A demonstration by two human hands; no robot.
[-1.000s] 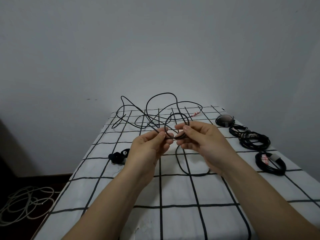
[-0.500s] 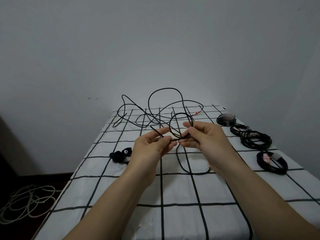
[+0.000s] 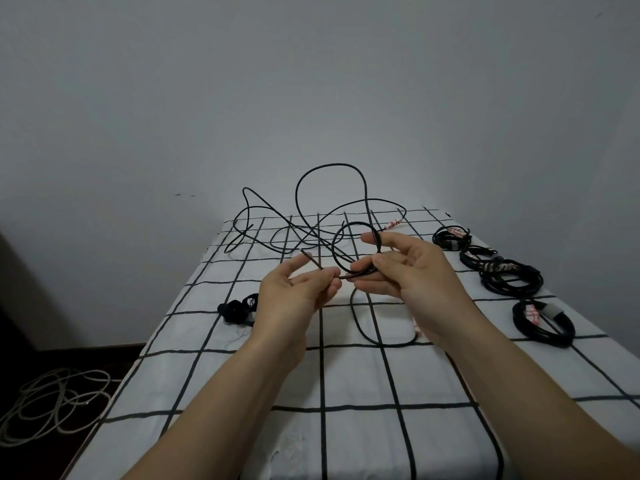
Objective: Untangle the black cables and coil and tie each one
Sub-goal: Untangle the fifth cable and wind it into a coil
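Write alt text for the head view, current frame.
Two hands hold a small loop in a black cable above a checked tablecloth: the left hand pinches it, the right hand holds the loop. The rest lies tangled at the far end; coiled cables line the right edge.

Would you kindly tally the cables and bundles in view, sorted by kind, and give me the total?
Loose black tangle: 1
Coiled black cables: 4
Small black bundle: 1
Pale floor cable: 1
Total: 7
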